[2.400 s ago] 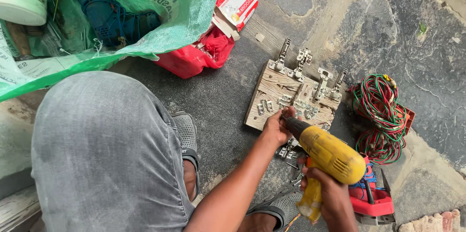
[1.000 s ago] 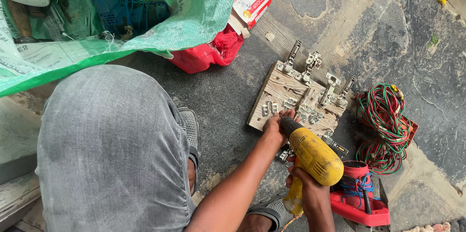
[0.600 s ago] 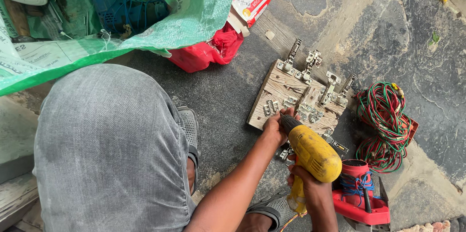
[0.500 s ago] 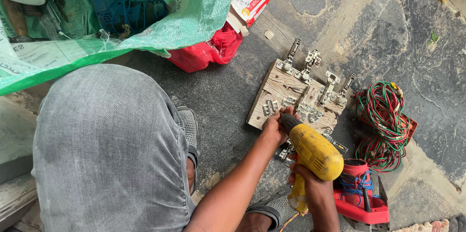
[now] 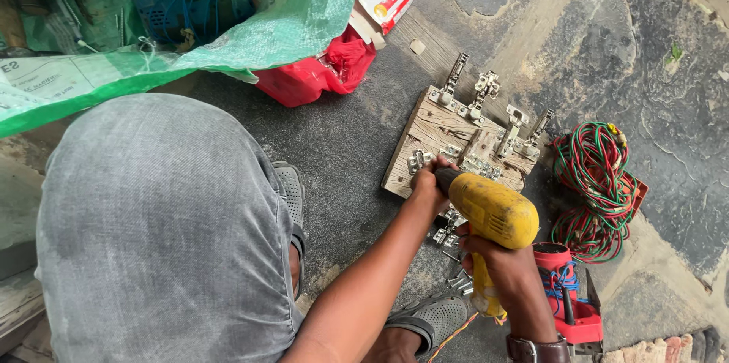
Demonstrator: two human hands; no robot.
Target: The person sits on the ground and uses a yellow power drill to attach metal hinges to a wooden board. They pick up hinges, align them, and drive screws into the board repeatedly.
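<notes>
right hand (image 5: 507, 272): grip closed round yellow drill (image 5: 492, 215) handle | left hand (image 5: 429, 184): grip pinched at drill nose, on board (image 5: 437, 135) | board: on floor (image 5: 342, 143), center, hinges (image 5: 486, 97) along far edge | wire coil (image 5: 596, 181): right

Even, diffuse daylight is illuminating the frame; shadows are staying soft. Focus is holding sharp at centre. Mild glare is showing on the green woven sack (image 5: 304, 21), upper left. Edges are bending slightly.
</notes>
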